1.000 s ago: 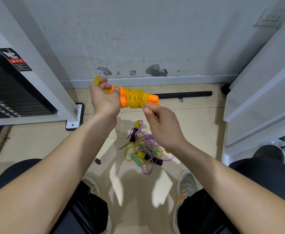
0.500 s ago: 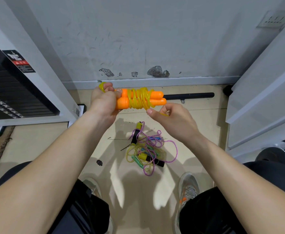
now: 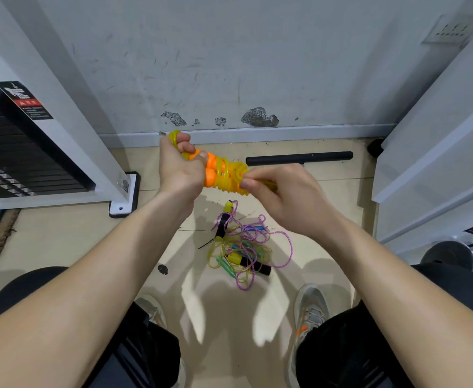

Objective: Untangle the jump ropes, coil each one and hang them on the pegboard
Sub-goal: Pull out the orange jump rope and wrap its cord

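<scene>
Left hand [image 3: 177, 169] is balled up tight around one end of the orange handles [image 3: 211, 170], thumb pressed against the orange plastic, and a little yellow loop [image 3: 174, 136] pokes out above the knuckles. Right hand [image 3: 282, 196] has its fingertips [image 3: 247, 184] pinched together on the yellow cord [image 3: 233, 176] right where it's wound round and round the two handles. The far ends of the handles are hidden behind that hand, so can't say how they sit there. The whole bundle is held up in the air between both hands, roughly level, in front of the wall's baseboard [image 3: 257, 134].

Straight below on the beige floor [image 3: 61, 236] sits the rest of the mess: a tangled pile [image 3: 243, 245] with a purple braided rope [image 3: 281, 247], a clear yellowish cord, a green handle [image 3: 225, 266], and a couple of yellow-and-black handles [image 3: 249, 263], all looped through each other. Can't really tell which strand belongs to which.

Further out, a black bar [image 3: 299, 158] lies on the floor along the wall, partly behind the right hand. A white machine frame with a black weight stack [image 3: 11, 155] is off to the left, another white frame [image 3: 436, 152] to the right, with a dark weight plate [image 3: 450, 252] near the right knee. Grey sneakers [image 3: 310, 312] and black shorts at the bottom. No pegboard in view.
</scene>
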`<state>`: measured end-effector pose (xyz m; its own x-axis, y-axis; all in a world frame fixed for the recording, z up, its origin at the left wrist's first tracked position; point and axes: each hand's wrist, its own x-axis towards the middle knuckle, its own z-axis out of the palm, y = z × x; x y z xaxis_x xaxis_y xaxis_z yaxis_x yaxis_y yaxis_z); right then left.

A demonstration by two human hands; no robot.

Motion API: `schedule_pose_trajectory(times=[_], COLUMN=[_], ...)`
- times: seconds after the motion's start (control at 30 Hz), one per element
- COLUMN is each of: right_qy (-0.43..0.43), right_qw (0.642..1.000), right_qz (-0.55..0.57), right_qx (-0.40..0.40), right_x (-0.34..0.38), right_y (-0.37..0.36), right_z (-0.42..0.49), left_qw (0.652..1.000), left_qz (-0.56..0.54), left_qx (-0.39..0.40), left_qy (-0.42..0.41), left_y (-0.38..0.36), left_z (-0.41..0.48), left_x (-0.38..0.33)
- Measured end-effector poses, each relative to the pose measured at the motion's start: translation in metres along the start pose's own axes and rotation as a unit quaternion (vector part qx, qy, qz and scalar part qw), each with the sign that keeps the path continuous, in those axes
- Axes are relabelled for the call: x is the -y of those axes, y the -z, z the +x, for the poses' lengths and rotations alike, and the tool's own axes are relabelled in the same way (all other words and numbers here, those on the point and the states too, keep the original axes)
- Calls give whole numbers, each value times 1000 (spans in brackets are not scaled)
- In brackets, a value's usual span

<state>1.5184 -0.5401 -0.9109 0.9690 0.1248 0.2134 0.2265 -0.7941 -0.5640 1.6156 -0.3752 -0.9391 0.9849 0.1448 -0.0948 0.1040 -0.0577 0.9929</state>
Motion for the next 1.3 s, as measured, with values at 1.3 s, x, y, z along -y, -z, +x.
schedule_pose_trajectory(times=[1.3], right_qy=[-140], right_qw=[875], right_qz=[431], right_qx=[171], right_x=[-30], right_y=[16], right_z=[6], left_qw=[951], left_qz=[-149], left_qx=[112], left_qy=[248], left_y=[23], left_z=[2], left_x=[-24])
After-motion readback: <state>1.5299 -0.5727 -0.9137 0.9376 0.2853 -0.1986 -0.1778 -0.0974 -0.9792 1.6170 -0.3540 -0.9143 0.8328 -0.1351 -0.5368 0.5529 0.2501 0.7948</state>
